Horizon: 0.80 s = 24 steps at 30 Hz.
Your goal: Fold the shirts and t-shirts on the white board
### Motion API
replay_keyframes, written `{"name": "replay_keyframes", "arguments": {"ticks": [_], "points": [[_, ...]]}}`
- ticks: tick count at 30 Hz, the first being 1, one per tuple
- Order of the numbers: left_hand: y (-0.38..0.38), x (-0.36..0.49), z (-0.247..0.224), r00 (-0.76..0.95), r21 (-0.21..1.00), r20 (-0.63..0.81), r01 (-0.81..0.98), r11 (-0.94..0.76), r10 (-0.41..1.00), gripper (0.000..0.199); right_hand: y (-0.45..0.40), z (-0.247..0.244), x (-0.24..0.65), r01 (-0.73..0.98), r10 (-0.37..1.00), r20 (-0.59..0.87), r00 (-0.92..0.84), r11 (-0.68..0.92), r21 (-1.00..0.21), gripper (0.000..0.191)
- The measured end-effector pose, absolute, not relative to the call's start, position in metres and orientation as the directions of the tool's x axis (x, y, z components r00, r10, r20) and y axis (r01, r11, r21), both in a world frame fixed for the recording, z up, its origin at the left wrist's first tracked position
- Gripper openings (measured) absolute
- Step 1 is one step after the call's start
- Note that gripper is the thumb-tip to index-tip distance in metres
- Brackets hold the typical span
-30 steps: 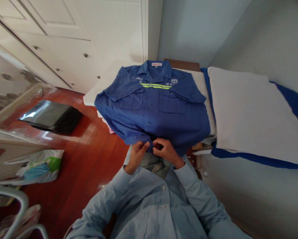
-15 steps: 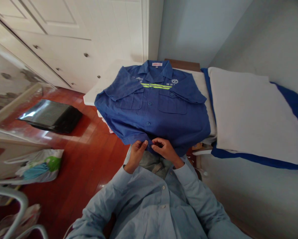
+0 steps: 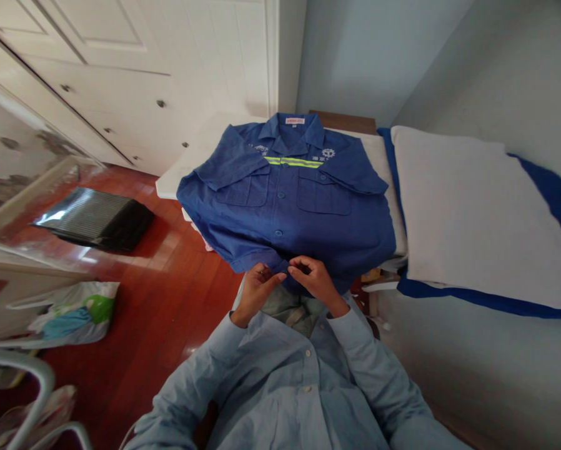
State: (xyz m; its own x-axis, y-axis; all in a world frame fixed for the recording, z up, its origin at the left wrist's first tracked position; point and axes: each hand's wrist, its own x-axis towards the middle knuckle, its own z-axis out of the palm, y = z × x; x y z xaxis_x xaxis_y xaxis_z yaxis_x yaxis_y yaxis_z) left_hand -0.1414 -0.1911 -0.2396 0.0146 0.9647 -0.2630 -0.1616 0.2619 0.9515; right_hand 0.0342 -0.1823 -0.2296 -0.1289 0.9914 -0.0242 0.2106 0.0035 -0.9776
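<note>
A blue short-sleeved work shirt [image 3: 325, 219] lies front up across a white-covered board, its collar at the far end. It has two chest pockets, white lettering and a yellow-green reflective stripe. Buttons run down its middle, fastened where I can see them. Its near hem hangs over the edge towards me. My left hand [image 3: 257, 290] pinches the front placket near the hem between thumb and fingers. Just to the right, my right hand [image 3: 315, 281] is closed on the same edge, thumb and forefinger together. The fingertips almost meet, and the small part between them is hidden.
White padded cloth [image 3: 481, 219] over blue fabric lies at the right by the wall. White cabinets [image 3: 121, 106] stand behind on the left. On the red wooden floor are a black striped package [image 3: 97, 215] and a plastic bag [image 3: 81, 312]. A grey metal tube [image 3: 46, 381] curves at lower left.
My left thumb has moved right and slightly down along the placket, towards my right fingertips. My right hand has shifted a little up and to the right. The shirt stays in place.
</note>
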Motion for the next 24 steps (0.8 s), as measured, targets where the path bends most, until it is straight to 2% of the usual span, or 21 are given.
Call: {"name": "replay_keyframes", "arguments": {"ticks": [4, 7, 12, 16, 19, 24], "points": [[-0.191, -0.146, -0.241, 0.028, 0.952, -0.252, -0.17, 0.253, 0.967, 0.05, -0.182, -0.226, 0.036, 0.196, 0.99, -0.024, -0.135, 0.003, -0.981, 0.021], [-0.192, -0.145, -0.239, 0.058, 0.924, -0.295, -0.237, 0.3, 0.954, 0.048, -0.183, -0.221, 0.04, 0.18, 0.99, 0.047, -0.136, 0.071, -0.981, 0.021], [-0.193, -0.14, -0.236, 0.149, 0.792, -0.386, -0.452, 0.41, 0.91, 0.044, -0.185, -0.219, 0.045, 0.202, 0.957, 0.193, -0.217, 0.238, -0.95, 0.012], [-0.194, -0.14, -0.238, 0.145, 0.705, -0.474, -0.529, 0.473, 0.869, 0.04, -0.188, -0.229, 0.044, 0.293, 0.932, 0.209, -0.296, 0.297, -0.909, 0.013], [-0.197, -0.144, -0.244, 0.121, 0.608, -0.593, -0.581, 0.541, 0.796, 0.034, -0.193, -0.237, 0.044, 0.345, 0.919, 0.197, -0.342, 0.317, -0.884, 0.016], [-0.207, -0.156, -0.261, 0.11, 0.453, -0.786, -0.568, 0.687, 0.609, 0.019, -0.207, -0.244, 0.051, 0.359, 0.917, 0.152, -0.369, 0.292, -0.886, 0.017]]}}
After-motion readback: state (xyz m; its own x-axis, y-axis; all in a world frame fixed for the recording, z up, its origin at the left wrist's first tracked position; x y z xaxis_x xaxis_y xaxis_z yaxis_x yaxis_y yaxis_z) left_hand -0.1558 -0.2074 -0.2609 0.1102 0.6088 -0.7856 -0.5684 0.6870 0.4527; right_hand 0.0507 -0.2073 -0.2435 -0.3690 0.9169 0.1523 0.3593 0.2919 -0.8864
